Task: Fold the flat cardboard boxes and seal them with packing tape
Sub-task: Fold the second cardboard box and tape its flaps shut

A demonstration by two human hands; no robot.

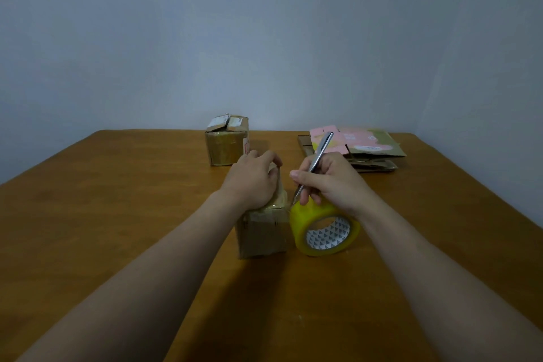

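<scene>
Both hands work the near box [263, 232] on the worktop [117, 214]: left hand [252, 182] curls over its top, probably pinning tape; right hand [326, 182] grips a pen [318, 153], tip against the tape roll [323, 229] alongside, seemingly to sever the strip.

We see two bare hands — the left hand [252, 182] and the right hand [329, 182]. Behind each hand, wrist and arm are uncovered: the left forearm [164, 244] and the right forearm [411, 241] stay sleeveless to the frame's edge. At the right hand's near tip, the thumbnail [293, 174] is short and plain — unpainted.
</scene>
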